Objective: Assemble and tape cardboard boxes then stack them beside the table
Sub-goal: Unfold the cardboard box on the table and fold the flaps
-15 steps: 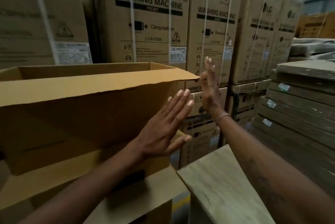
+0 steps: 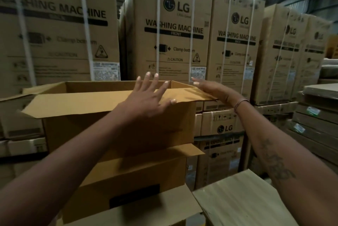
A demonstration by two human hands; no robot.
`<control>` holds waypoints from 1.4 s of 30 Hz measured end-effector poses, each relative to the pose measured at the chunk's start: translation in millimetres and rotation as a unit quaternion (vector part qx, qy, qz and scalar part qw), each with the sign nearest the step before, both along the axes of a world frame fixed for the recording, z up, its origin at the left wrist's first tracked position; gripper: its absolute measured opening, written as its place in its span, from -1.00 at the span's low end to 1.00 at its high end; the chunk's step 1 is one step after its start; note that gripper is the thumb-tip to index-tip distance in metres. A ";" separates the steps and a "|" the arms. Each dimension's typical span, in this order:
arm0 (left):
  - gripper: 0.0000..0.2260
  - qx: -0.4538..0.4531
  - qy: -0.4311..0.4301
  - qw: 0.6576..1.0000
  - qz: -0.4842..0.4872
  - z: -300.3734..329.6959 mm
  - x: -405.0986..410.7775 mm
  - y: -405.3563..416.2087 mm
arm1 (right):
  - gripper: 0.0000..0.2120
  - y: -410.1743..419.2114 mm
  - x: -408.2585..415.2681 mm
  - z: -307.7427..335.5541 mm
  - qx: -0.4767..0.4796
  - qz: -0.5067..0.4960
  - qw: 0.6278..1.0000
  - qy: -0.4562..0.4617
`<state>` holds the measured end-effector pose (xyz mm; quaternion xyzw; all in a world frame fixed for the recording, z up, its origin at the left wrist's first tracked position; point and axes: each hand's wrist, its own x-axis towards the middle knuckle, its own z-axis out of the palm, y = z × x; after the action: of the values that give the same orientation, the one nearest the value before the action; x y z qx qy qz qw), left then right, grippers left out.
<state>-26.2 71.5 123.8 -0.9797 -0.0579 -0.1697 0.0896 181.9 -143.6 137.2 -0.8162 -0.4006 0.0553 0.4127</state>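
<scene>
I see the open cardboard box [image 2: 117,130] sitting on top of another box [image 2: 128,185], left of centre, its mouth facing up. Its long axis runs left to right across my view. The near flap [image 2: 82,103] folds out toward me, roughly level, and a side flap [image 2: 192,93] sticks out to the right. The box's left end is partly lost against blurred cartons, and I cannot see its inside floor.

The left hand [image 2: 148,97] lies flat on the near flap, fingers spread and straight, its grip released. The right hand [image 2: 210,88] rests on the right flap's edge with fingers extended, grip also released; its palm side is hidden from me.

The lower box carries a dark label [image 2: 134,198] whose print I cannot read, and its bottom is cut off by the frame. At lower right, the bench [image 2: 243,200] shows only a corner, covered in cardboard.

Behind stand tall strapped LG washing machine cartons [image 2: 173,33]. At far right, flat cardboard sheets [image 2: 318,119] are stacked, partly cut off.
</scene>
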 end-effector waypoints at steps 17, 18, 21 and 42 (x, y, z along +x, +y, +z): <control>-0.11 0.009 -0.072 0.996 0.054 -27.4 9.1 75.2 | -0.25 105.9 -25.7 0.3 -0.141 0.022 0.971 -0.189; -0.05 0.009 -0.076 0.994 0.074 -23.0 5.5 87.1 | -0.33 106.6 -24.4 2.1 -0.147 0.031 0.970 -0.191; -0.07 0.012 -0.082 0.989 0.120 -12.1 -8.4 112.9 | -0.48 110.0 -20.3 3.7 -0.158 0.043 0.967 -0.197; -0.46 0.102 -0.298 0.949 0.001 -17.8 29.9 121.9 | -0.70 118.6 -43.4 4.2 -0.092 -0.043 0.940 -0.325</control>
<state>3.8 193.3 106.0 -0.8702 -0.0657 -0.4587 0.1674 138.5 -24.9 141.4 -0.8406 -0.4708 -0.1941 0.1846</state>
